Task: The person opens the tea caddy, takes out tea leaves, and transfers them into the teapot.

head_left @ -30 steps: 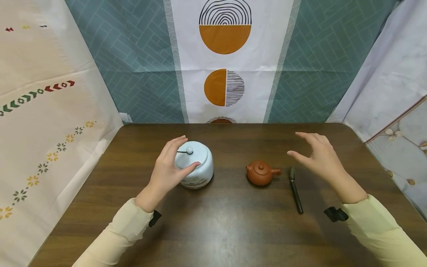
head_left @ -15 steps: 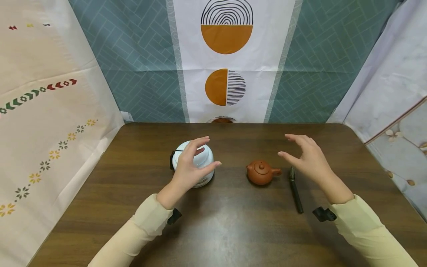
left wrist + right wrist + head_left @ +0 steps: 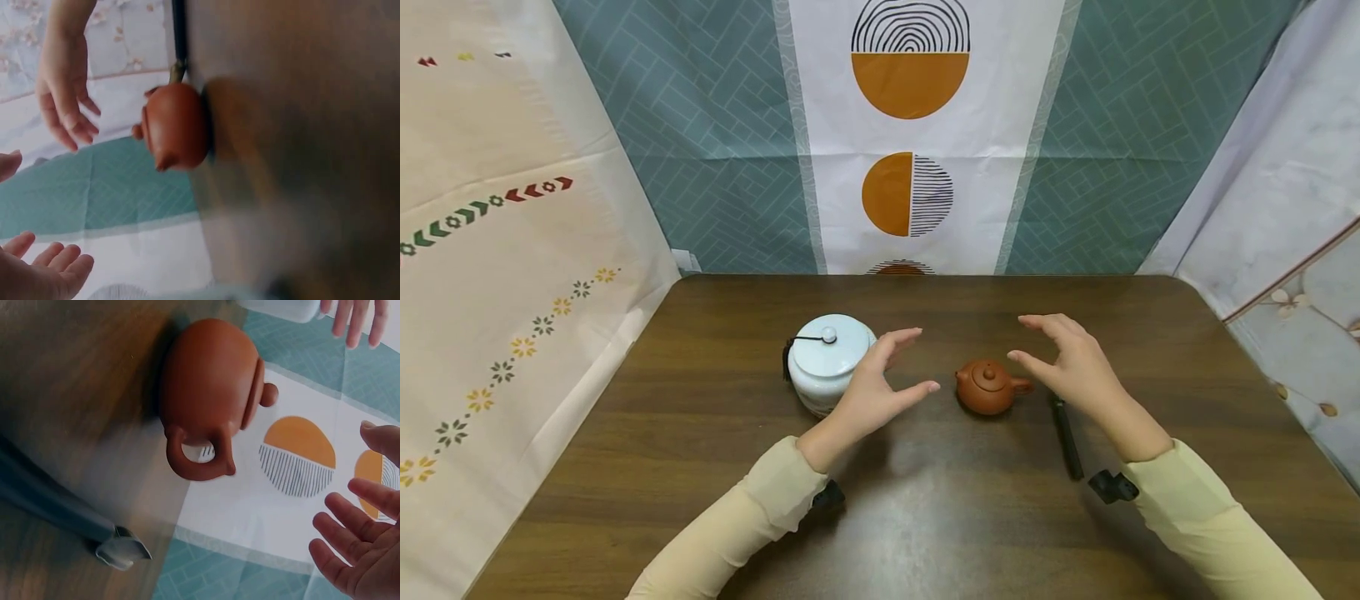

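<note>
A small reddish-brown teapot [image 3: 986, 387] stands upright on the table, its lid on and its handle toward the right. Left of it, my left hand [image 3: 876, 392] is held with fingers and thumb apart, touching nothing that I can see, in front of the right side of a pale lidded jar [image 3: 829, 358]. My right hand [image 3: 1075, 367] hovers above and to the right of the teapot, thumb and fingers spread around empty space. In the right wrist view the teapot [image 3: 209, 381] shows its looped handle, with fingers [image 3: 350, 544] beside it, apart.
A dark-handled brush-like tool [image 3: 1067, 437] lies on the wooden table [image 3: 700, 467] right of the teapot, its tip hidden by my right hand in the head view. A black tassel [image 3: 787, 360] hangs from the jar's lid knob. Patterned cloths [image 3: 715, 150] stand behind and beside the table.
My left hand has moved right, from over the jar to the gap between jar and teapot. My right hand has come left and slightly nearer the teapot. The objects have stayed in place.
</note>
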`<action>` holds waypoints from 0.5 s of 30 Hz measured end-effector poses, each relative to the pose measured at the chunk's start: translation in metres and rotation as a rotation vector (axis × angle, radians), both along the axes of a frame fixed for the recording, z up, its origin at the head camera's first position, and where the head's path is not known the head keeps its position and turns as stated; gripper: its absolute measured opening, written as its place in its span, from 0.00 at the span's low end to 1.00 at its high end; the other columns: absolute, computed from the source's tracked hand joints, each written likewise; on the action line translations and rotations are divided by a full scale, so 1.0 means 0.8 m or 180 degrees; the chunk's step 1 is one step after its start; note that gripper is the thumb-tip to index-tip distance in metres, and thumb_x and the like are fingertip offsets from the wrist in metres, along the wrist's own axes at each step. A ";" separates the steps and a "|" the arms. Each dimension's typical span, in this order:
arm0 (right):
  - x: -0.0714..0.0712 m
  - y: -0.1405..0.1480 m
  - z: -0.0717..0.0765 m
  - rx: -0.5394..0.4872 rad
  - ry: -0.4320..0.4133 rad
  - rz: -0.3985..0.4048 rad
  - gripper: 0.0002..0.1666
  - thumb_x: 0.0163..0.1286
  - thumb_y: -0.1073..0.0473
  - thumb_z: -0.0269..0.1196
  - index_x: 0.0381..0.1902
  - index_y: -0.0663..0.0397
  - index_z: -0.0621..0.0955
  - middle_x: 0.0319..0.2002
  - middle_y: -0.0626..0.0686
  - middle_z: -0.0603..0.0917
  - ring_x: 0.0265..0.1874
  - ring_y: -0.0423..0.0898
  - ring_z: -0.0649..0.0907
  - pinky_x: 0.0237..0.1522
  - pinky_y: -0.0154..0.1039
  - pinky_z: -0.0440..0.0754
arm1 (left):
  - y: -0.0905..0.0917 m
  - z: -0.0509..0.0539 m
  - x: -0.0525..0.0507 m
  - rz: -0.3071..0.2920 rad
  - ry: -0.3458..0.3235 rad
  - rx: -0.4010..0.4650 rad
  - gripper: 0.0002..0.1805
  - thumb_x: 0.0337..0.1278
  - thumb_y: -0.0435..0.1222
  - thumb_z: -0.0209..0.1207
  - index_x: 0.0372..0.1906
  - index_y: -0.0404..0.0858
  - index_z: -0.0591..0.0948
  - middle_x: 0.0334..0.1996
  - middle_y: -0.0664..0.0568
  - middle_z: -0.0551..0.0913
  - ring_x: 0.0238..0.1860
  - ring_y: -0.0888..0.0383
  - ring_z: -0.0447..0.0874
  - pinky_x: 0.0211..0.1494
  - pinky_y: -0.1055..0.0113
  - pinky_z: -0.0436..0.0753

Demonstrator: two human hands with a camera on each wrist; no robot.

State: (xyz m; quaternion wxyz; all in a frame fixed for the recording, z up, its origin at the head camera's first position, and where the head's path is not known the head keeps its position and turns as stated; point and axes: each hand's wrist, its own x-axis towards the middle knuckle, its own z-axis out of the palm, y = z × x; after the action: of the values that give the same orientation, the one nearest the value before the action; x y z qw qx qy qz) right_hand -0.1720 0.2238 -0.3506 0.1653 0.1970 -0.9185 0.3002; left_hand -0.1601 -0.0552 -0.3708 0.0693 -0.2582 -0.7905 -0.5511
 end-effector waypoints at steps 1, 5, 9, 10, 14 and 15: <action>0.000 -0.001 -0.001 0.0012 -0.0016 0.0012 0.28 0.58 0.59 0.70 0.56 0.63 0.77 0.51 0.62 0.80 0.52 0.60 0.76 0.50 0.60 0.74 | 0.003 -0.003 0.000 -0.0025 -0.0067 -0.0024 0.35 0.48 0.33 0.69 0.64 0.38 0.69 0.63 0.46 0.71 0.66 0.50 0.68 0.66 0.51 0.71; 0.001 -0.006 -0.006 0.0050 -0.0088 0.0038 0.27 0.59 0.58 0.69 0.55 0.62 0.77 0.51 0.62 0.80 0.52 0.61 0.77 0.50 0.60 0.75 | 0.013 -0.011 -0.002 -0.0073 -0.0276 0.0005 0.35 0.49 0.33 0.69 0.64 0.38 0.69 0.63 0.45 0.71 0.66 0.47 0.68 0.66 0.50 0.71; 0.000 -0.010 -0.011 0.0090 -0.0185 0.0038 0.26 0.60 0.58 0.69 0.55 0.61 0.78 0.50 0.61 0.80 0.51 0.60 0.77 0.48 0.58 0.77 | 0.021 -0.018 -0.005 -0.0136 -0.0529 0.0164 0.35 0.49 0.30 0.68 0.64 0.37 0.68 0.64 0.42 0.70 0.67 0.44 0.66 0.66 0.49 0.70; 0.000 -0.010 -0.012 0.0093 -0.0210 0.0041 0.26 0.60 0.58 0.69 0.55 0.61 0.78 0.50 0.61 0.80 0.51 0.60 0.78 0.47 0.58 0.77 | 0.023 -0.020 -0.006 -0.0158 -0.0607 0.0207 0.35 0.49 0.30 0.68 0.64 0.37 0.67 0.65 0.42 0.69 0.67 0.44 0.66 0.66 0.48 0.70; -0.001 -0.013 -0.017 0.0087 -0.0273 0.0077 0.25 0.59 0.58 0.69 0.53 0.61 0.78 0.49 0.62 0.81 0.50 0.60 0.78 0.47 0.58 0.78 | 0.032 -0.027 -0.009 -0.0207 -0.0894 0.0338 0.35 0.50 0.28 0.67 0.65 0.37 0.67 0.66 0.43 0.68 0.68 0.43 0.64 0.66 0.49 0.70; -0.001 -0.014 -0.019 0.0083 -0.0277 0.0086 0.24 0.59 0.59 0.69 0.53 0.62 0.79 0.49 0.62 0.81 0.50 0.61 0.78 0.47 0.59 0.78 | 0.035 -0.029 -0.009 -0.0214 -0.0950 0.0366 0.35 0.50 0.29 0.67 0.65 0.37 0.67 0.66 0.43 0.68 0.68 0.42 0.65 0.66 0.49 0.71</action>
State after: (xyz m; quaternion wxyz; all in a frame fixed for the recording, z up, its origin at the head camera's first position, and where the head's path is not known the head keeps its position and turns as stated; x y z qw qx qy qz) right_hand -0.1725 0.2130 -0.3657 0.1186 0.1983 -0.9260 0.2987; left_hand -0.1676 -0.0272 -0.3941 -0.0527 -0.1953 -0.7500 -0.6297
